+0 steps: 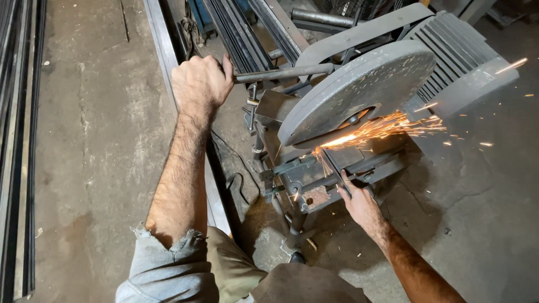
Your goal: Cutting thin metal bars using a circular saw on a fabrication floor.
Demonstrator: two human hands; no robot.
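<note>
A grey chop saw [359,90] with a round blade guard stands on the concrete floor, its ribbed motor housing [455,50] at the back right. My left hand [199,84] is closed around the saw's long metal handle bar [281,73]. My right hand [359,205] grips a thin dark metal strip [336,171] that runs up under the blade. Orange sparks [382,128] spray rightward from where blade meets strip. A vise [306,168] at the saw's base sits beside the strip.
Long steel bars [168,50] lie on the floor left of the saw, and more bars [17,140] run along the far left edge. A black cable [236,179] loops near the saw base. Steel profiles [247,28] are stacked behind.
</note>
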